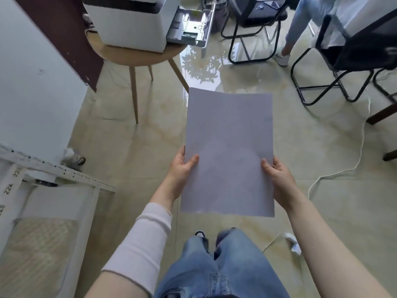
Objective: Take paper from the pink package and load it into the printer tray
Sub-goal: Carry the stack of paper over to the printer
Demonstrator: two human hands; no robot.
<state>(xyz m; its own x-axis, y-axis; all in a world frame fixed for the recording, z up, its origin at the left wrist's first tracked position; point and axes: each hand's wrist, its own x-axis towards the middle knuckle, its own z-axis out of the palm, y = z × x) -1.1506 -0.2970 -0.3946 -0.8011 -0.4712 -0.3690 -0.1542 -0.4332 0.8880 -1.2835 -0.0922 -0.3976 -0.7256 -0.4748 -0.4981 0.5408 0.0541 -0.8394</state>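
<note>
Paper (228, 151): clamped at both side edges by left hand (181, 168) and right hand (278, 179), above glossy tiled floor (133, 147).
Printer (131, 20): ahead on round wooden table (137, 55), tray (191, 24) pulled out (no sheets visible inside).
Surroundings: black chairs (253, 24) at right, white cable (343, 168) across floor.

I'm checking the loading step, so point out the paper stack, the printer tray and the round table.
paper stack (228, 147), head view, middle of the top sheet.
printer tray (193, 24), head view, open tray's inner floor.
round table (137, 58), head view, bare front rim.
</note>
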